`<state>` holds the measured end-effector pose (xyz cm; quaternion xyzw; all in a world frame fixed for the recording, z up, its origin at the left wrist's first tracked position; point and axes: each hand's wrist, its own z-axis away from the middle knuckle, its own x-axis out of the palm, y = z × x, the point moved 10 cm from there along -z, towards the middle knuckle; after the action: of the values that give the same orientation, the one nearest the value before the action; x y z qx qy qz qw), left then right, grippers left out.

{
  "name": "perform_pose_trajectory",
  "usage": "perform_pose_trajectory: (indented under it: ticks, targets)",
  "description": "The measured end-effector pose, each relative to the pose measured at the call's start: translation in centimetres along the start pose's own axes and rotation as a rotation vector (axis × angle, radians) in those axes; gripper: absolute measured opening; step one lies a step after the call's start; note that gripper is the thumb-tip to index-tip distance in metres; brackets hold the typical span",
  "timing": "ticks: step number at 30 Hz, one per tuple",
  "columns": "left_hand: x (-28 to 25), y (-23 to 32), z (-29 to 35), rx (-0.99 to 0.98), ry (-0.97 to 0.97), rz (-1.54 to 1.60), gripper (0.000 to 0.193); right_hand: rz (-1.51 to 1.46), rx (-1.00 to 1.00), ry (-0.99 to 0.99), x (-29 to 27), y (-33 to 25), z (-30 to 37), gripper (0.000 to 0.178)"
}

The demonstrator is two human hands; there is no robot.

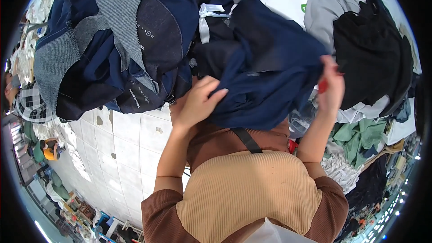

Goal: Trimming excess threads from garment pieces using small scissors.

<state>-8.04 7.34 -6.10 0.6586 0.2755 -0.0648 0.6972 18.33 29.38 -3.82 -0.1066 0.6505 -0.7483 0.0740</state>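
Observation:
A navy blue garment (274, 78) lies bunched over my lap and the front of the pile, its far part smooth and slightly blurred. My left hand (196, 101) is at its left side, fingers curled and thumb against the cloth, closed on a fold. At the garment's right edge, my right hand (330, 83) is closed and smeared by motion. Red shows on both sides of its fingers, from a small red object whose kind I cannot make out. A white tie (204, 22) in a knot lies just beyond the garment.
Navy garments with grey inner panels (121, 13) are heaped at the far left. Black cloth (371, 54) and light grey cloth (321, 15) lie at the right, with green cloth (360, 139) lower down. Pale tiled floor (121, 153) shows at left; a person in orange (50, 149) is farther off.

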Motion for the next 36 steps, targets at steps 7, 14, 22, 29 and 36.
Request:
perform_pose_trajectory:
  ticks: [7,14,22,29,36]
  targets:
    - [-8.2,-1.5,3.6,-0.036,0.347,1.046,0.042,0.047,-0.353,0.495,-8.5,-8.2,0.4,0.037]
    - [-10.6,1.8,5.1,0.240,0.451,1.184,0.046,0.267,-0.537,-0.175,3.8,-7.6,4.5,0.026]
    - [-13.0,4.0,7.8,0.548,0.544,1.428,0.070,0.629,-0.107,-0.904,16.2,4.9,9.5,0.053]
    - [-4.5,15.8,9.2,0.759,-0.991,0.860,0.048,-0.064,-0.104,-0.009,5.1,-2.0,2.8,0.026]
    - [-3.3,6.5,-0.2,0.063,-0.216,0.891,0.041,-0.091,-0.547,-0.404,7.2,-7.6,8.7,0.031]
